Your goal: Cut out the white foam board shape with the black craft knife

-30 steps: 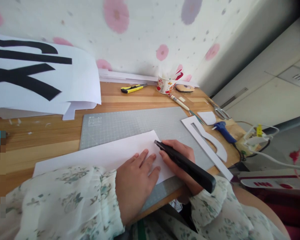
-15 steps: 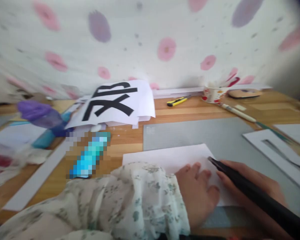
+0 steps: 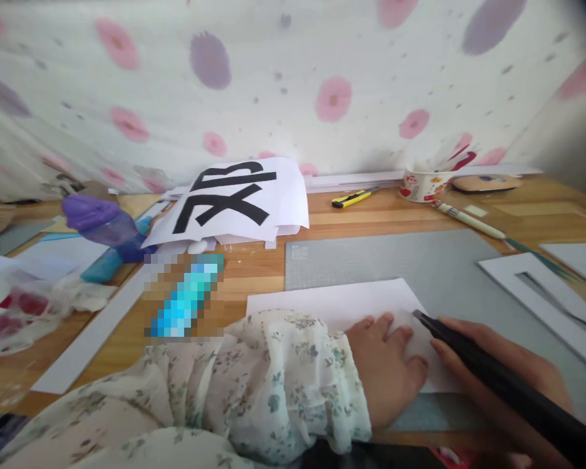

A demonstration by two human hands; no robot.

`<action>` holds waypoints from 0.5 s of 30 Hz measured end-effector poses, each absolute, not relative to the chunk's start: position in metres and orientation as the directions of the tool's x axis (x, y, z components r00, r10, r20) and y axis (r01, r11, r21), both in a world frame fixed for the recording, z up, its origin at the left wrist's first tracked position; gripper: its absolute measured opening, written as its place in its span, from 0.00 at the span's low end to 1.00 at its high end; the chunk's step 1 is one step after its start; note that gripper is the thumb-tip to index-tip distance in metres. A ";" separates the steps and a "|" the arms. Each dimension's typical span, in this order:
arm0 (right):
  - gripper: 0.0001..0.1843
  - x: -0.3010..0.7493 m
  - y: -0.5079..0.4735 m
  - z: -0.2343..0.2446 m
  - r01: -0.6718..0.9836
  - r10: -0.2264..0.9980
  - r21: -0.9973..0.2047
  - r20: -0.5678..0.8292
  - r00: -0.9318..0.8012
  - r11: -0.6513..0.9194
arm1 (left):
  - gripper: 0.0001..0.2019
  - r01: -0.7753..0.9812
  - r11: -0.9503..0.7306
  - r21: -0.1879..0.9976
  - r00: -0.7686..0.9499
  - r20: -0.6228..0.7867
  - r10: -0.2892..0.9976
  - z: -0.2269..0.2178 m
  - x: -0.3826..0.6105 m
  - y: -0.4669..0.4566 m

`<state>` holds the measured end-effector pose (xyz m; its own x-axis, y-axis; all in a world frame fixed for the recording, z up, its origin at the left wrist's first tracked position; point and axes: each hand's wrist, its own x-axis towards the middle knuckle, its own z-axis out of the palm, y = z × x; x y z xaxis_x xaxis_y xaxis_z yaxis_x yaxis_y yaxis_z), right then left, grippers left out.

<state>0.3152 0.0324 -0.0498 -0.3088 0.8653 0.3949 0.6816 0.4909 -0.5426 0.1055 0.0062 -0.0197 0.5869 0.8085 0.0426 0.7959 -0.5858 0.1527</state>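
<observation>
The left hand lies open, pressing flat a white paper sheet on a grey cutting mat, while just beside its fingertips the right hand grips a long black utility knife, so keeping those fingers clear of the blade seems wisest.

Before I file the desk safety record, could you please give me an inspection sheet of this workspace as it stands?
Surface: wooden desk with a grey cutting mat on it.
Job's things: white sheet lying partly on the mat; black knife, tip at the sheet's right edge.
Clutter: yellow knife, cup, pen, printed sheets, purple bottle, white cut-out frame.
Hands: left hand flat on the sheet; right hand gripping the black knife.
Cables: nothing seen.
Surroundings: wall with pink and purple spots.
</observation>
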 end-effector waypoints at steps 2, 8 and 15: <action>0.12 0.309 0.029 -0.041 0.659 0.853 -0.558 0.441 -0.280 0.505 | 0.20 0.789 -0.598 0.144 0.599 0.041 0.800 -0.015 0.104 0.006; 0.07 0.294 0.023 -0.017 0.571 0.839 -0.625 0.478 -0.259 0.532 | 0.14 0.737 -0.658 0.155 0.656 0.068 0.751 -0.009 0.095 0.008; 0.08 0.298 0.015 -0.014 0.615 0.829 -0.573 0.485 -0.279 0.542 | 0.15 0.712 -0.692 0.124 0.679 0.131 0.722 -0.018 0.092 0.009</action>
<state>0.2979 0.0152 -0.0139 -0.2793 0.8287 0.4849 0.6150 0.5423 -0.5725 0.0915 0.0091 -0.0179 0.6791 0.7223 0.1307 0.7116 -0.6915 0.1238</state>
